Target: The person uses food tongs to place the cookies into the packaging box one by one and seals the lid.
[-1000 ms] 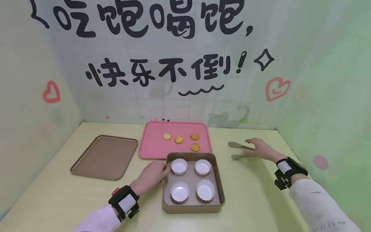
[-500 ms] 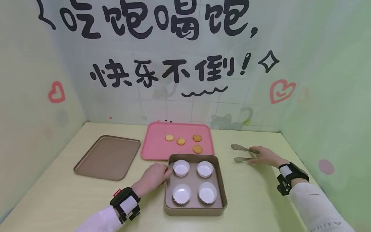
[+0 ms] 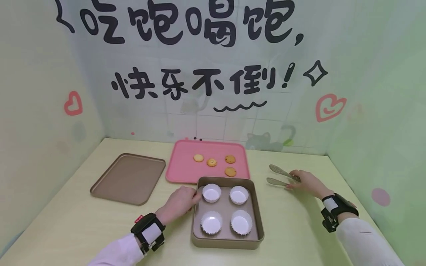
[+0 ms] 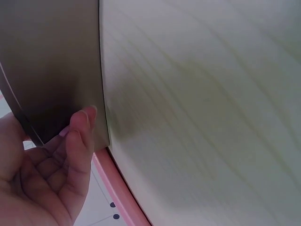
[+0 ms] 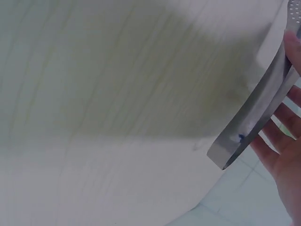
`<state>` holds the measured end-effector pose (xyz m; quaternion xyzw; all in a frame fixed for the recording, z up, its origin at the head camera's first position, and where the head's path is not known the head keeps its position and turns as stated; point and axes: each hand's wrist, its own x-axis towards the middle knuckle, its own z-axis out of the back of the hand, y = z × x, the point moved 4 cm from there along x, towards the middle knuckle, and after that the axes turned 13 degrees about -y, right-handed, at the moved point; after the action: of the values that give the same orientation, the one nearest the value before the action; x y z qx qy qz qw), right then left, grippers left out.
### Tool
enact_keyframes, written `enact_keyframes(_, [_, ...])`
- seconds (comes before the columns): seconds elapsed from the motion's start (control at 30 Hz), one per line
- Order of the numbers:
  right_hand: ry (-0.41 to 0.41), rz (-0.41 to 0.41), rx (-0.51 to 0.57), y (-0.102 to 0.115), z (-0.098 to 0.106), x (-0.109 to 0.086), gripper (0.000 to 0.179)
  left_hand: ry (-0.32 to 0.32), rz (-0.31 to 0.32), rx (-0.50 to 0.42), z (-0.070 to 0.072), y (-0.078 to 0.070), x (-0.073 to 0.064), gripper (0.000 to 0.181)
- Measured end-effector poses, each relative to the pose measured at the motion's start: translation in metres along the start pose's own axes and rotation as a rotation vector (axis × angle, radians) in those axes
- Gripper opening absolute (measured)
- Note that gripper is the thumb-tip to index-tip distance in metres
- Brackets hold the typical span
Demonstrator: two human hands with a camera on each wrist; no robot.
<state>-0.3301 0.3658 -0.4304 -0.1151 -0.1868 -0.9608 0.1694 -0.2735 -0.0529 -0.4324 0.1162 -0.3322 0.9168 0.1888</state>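
Tongs (image 3: 282, 171) are right of the pan (image 3: 227, 243), long axis aimed its way; our right hand (image 3: 310, 183), nearer them, pinches them thumb-to-fingers; our left hand (image 3: 178, 203), fingers curled, grips the pan's side.

Brown pan (image 3: 226, 207), white cups (image 3: 211, 222), pink tray (image 3: 183, 160)

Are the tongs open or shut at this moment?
Open. In the head view, the tongs in the right hand have their tips apart.
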Motion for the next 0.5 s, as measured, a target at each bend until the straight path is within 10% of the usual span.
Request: enact_keyframes(0.5, [-0.156,0.235,-0.094,0.071,0.012,0.033,0.041,-0.023,-0.039,0.014,0.000,0.001,0.000,0.034])
